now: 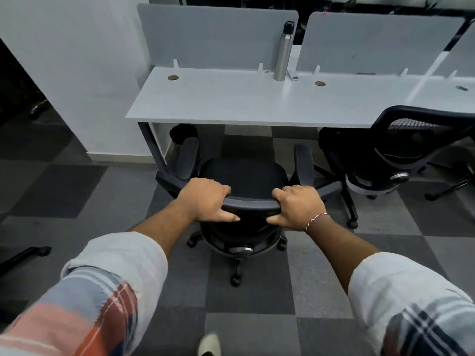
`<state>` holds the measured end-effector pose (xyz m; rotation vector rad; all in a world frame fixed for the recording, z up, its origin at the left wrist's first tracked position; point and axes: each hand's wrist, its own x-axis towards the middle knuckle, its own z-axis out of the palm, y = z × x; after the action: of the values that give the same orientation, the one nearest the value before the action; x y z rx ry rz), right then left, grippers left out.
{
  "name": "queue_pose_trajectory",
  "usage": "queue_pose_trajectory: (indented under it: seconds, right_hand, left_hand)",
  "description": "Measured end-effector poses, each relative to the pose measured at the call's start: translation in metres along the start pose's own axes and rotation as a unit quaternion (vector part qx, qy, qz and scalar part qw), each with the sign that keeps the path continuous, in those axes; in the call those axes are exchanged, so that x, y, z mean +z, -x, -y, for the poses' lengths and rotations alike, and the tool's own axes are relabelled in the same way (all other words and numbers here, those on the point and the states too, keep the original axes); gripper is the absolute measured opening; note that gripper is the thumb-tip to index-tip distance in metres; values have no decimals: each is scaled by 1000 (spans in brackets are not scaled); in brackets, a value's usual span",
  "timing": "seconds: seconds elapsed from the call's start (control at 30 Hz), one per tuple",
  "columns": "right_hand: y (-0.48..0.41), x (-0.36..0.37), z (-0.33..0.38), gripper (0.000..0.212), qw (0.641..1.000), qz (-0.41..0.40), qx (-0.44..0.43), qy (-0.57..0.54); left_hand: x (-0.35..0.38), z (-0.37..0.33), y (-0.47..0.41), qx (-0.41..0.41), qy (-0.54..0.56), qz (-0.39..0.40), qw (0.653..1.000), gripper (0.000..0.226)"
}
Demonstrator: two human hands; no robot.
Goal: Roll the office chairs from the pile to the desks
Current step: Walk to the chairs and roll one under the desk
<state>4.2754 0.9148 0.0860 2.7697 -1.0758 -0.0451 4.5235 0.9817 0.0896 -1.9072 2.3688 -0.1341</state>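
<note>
A black office chair [245, 176] on castors stands right in front of me, its seat facing a white desk [231, 98]. My left hand [205, 199] grips the left end of the backrest's top edge, fingers curled over it and thumb below. My right hand [298, 206], with a thread bracelet at the wrist, grips the right end the same way. The chair's armrests point toward the desk's front edge, and its seat is just short of the desk.
A second black mesh chair [390, 155] stands at the neighbouring desk to the right. A steel bottle [282, 55] stands on the desk by grey divider panels [218, 39]. A white wall [77, 73] runs on the left. Another chair's castor leg [25, 255] lies on the carpet at left.
</note>
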Motion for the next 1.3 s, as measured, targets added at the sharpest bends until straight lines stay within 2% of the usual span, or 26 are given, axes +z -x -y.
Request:
queue_pose_trajectory:
  seconds: [0.27, 0.57, 0.87, 1.3]
  right_hand:
    - [-49, 18, -48, 51, 1000, -18, 7, 1]
    - [-83, 19, -52, 51, 999, -15, 33, 1]
    - [-56, 22, -36, 54, 999, -31, 2, -12]
    - [17, 6, 21, 53, 999, -14, -32, -19]
  left_hand:
    - [5, 24, -66, -3, -20, -16, 1000, 63]
    - [-2, 49, -102, -18, -32, 62, 997, 68]
    - [-2, 32, -70, -35, -24, 89, 995, 62]
    - [-7, -15, 36, -82, -27, 102, 991, 64]
